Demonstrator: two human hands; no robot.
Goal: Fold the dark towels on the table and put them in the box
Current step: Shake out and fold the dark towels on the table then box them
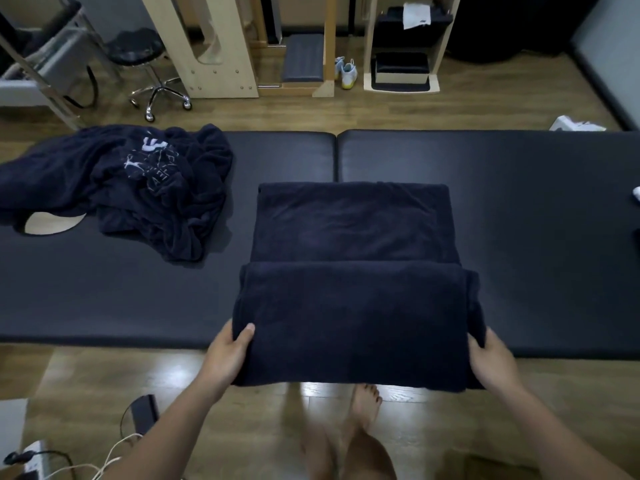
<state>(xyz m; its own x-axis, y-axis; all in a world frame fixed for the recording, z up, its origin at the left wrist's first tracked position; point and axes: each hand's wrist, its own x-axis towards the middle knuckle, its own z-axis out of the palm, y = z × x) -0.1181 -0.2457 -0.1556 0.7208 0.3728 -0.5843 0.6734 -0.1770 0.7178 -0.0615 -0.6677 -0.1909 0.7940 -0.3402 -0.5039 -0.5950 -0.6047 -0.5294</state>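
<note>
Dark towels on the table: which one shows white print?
The crumpled towel at the left of the table: white lettering shows on it. The folded towel, gripped by left hand and right hand, is plain dark.

- Black stool (138, 46), chrome 5-wheel base, on wood floor (277, 112).
- 1 pair white shoes (346, 72), yellow soles.
- White power strip (34, 455), cables attached.
- Black flat device (145, 414), floor-level.

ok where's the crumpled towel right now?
Head view: crumpled towel lies on the padded table's left end, partly over the face hole, left of the half-folded towel.
</note>
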